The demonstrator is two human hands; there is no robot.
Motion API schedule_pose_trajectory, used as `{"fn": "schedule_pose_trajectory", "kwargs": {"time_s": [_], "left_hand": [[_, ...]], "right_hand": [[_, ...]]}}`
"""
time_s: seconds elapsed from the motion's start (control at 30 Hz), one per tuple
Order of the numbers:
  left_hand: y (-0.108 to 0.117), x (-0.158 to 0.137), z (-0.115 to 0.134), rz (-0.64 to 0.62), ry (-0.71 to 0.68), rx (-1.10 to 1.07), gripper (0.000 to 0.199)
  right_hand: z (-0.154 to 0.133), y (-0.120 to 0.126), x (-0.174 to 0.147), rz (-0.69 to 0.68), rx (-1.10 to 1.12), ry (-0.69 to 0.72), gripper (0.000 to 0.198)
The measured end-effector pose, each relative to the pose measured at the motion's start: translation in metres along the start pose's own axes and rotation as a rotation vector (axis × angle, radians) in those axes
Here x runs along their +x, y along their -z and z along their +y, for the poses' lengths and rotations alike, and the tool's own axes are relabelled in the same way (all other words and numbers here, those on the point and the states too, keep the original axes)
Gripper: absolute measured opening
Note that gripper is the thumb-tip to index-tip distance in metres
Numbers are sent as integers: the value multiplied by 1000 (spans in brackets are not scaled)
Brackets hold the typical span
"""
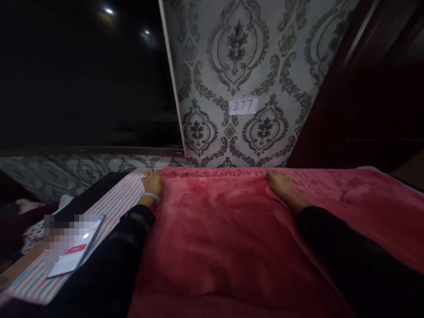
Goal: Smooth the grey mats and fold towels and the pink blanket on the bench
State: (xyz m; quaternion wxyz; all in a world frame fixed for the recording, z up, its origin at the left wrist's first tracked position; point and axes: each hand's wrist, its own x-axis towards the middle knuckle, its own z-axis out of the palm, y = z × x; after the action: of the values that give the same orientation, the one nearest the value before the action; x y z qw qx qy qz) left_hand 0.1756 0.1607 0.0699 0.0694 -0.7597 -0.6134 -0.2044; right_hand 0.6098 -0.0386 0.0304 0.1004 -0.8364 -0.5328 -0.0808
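A plush red blanket (pixel 215 238) spreads out in front of me, with a folded band along its far edge. At that edge's left corner, my left hand (pixel 152 183), with a bracelet at the wrist, has its fingers curled over the cloth. My right hand (pixel 281 185) is farther along the same edge, thumb and fingers closed on the fabric. The fold runs straight between both hands. Under and left of the blanket lies a striped pink, white and grey cloth (pixel 114 201), close to my left hand.
A flat white card or device (pixel 71 263), partly pixelated, lies on the striped cloth beside what looks like another forearm (pixel 24 263). Behind stand a large dark screen (pixel 82 79), patterned wallpaper (pixel 198 79) with a "277" label (pixel 243 106), and a dark wooden panel (pixel 364 101).
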Motion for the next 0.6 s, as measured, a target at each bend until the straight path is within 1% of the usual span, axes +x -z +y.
{"fn": "schedule_pose_trajectory", "kwargs": {"time_s": [0.03,0.1,0.17,0.23,0.33,0.37,0.4,0.43,0.5,0.53,0.6], "left_hand": [[-5,-1,14,-16,-100,6,37],[-11,-6,51,-82,-338,-58,38],[-14,-16,99,-159,-563,-194,40],[-14,-30,154,-208,-736,-333,45],[-14,-56,229,-216,-888,-473,56],[-14,-64,249,-216,-918,-504,58],[-16,-72,265,-227,-936,-525,56],[-18,-79,276,-248,-946,-535,50],[-28,-93,288,-305,-947,-523,35],[-35,-98,288,-321,-941,-506,32],[-51,-108,281,-278,-927,-485,33]], "right_hand": [[1,-2,1,4,11,-14,35],[1,-3,1,24,47,-30,36],[1,1,-3,48,86,-30,36],[-1,9,-10,88,115,6,33],[-9,23,-31,173,195,137,30],[-12,28,-41,193,226,183,29],[-14,32,-51,201,256,220,29],[-15,36,-62,200,280,251,28],[-8,42,-83,193,297,281,25],[2,45,-93,190,304,270,23],[37,51,-116,196,319,181,20]]}}
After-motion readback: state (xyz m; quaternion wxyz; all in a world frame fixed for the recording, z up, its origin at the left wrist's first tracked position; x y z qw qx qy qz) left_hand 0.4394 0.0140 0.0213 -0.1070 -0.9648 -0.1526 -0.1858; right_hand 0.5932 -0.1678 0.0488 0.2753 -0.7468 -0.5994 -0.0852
